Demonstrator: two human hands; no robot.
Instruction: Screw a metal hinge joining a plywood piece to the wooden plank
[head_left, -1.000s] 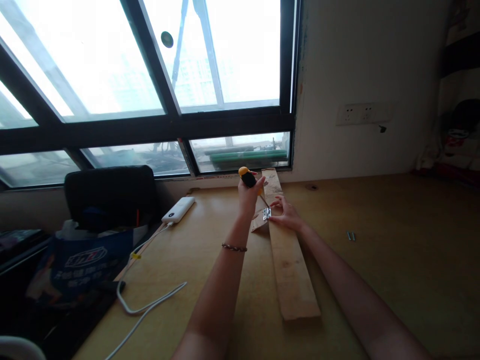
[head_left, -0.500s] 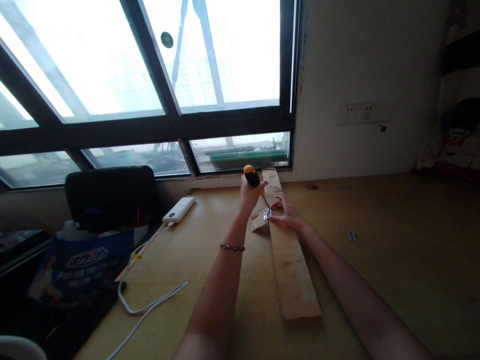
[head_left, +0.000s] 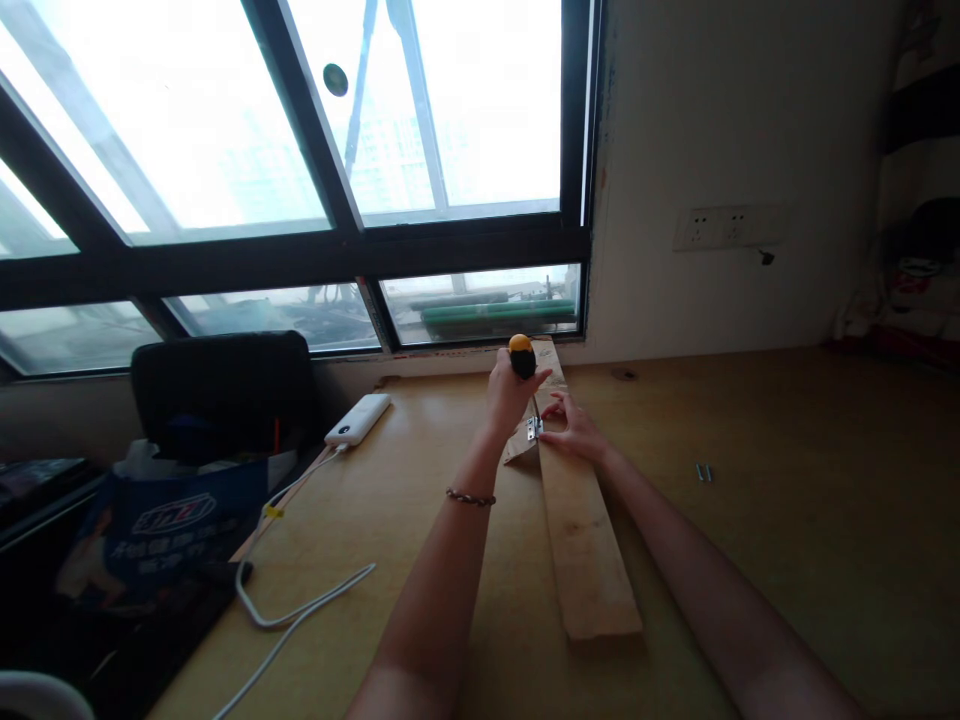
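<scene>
My left hand (head_left: pixel 511 392) is wrapped round the handle of a screwdriver (head_left: pixel 523 358), yellow and black, held nearly upright. Its shaft runs down to a small silver hinge (head_left: pixel 534 429) at the left edge of a long wooden board (head_left: pixel 589 540). My right hand (head_left: pixel 576 430) rests on the board with thumb and fingertips against the right side of the hinge, steadying it. A smaller piece of wood (head_left: pixel 520 446) slants down from the hinge on the left, partly hidden by my left hand. Whether a screw sits under the tip is too small to see.
Two small metal screws (head_left: pixel 704 472) lie on the table (head_left: pixel 787 560) to the right. A white power bank (head_left: pixel 358 420) with a white cable (head_left: pixel 300 612) is on the left. Beyond the left edge stand a black chair (head_left: pixel 221 385) and a blue bag (head_left: pixel 180 530).
My left hand has shifted slightly right, bringing the screwdriver from a leftward lean to nearly upright. My right hand, the hinge and the board stay put.
</scene>
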